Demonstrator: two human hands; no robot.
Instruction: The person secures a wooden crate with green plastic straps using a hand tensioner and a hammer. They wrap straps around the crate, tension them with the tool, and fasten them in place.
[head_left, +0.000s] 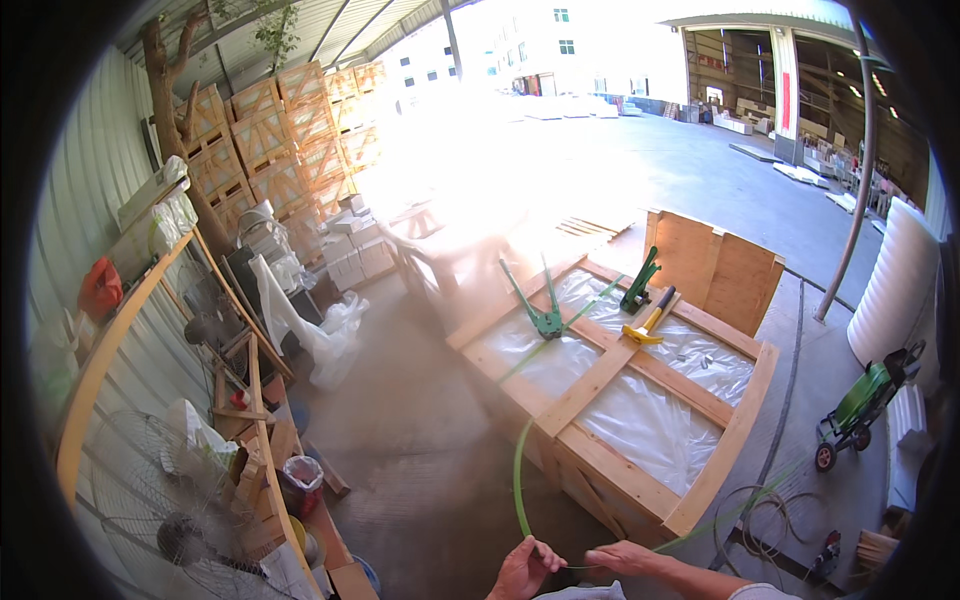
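Observation:
At the lower edge, my left hand [527, 568] pinches a green strap [518, 480] that arches down from the top edge of a wooden crate [580, 395]. My right hand [622, 557] is beside it with fingers together, on the thin stretch of strap between both hands. Across the slatted crate top, over clear plastic film [640, 415], the strap runs to the far side. On the slats lie a green long-handled strap sealer [546, 322], spread wide, a green strapping tensioner [638, 285], and a hammer [650, 318] with yellow on it. Small metal seals [704, 362] sit on the film.
Right of the crate stand a green wheeled strap cart [862, 405], loose strap coils [765, 525] and a white foam roll [893, 285]. A plywood panel [710, 265] stands behind the crate. Left are a wire fan [175, 520], wood scraps, and stacked crates [270, 130].

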